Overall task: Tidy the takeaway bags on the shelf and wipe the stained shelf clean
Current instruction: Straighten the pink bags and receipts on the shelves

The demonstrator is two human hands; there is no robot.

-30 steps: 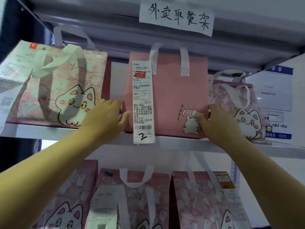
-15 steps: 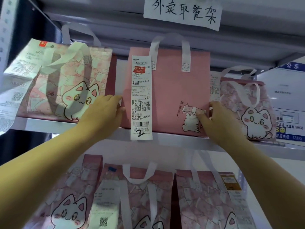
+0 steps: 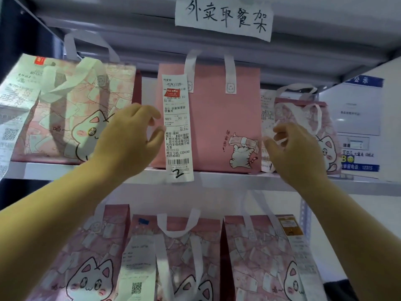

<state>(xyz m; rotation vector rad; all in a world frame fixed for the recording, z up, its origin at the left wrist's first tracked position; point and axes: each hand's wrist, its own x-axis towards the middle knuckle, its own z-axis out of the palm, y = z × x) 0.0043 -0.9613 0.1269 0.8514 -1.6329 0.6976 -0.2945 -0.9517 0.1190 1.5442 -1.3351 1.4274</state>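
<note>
- The plain pink takeaway bag (image 3: 217, 127) stands upright on the middle shelf (image 3: 227, 181), directly between both hands.
- Left hand (image 3: 130, 140) and right hand (image 3: 297, 151) flank its sides, equally near; fingers (image 3: 149, 111) loosely curled, gripping nothing.

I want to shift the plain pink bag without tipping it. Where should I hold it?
Likely its two side edges, reached from left and right together: the pink bag stands upright, broad face forward, and its handles sit close under the shelf above.
</note>
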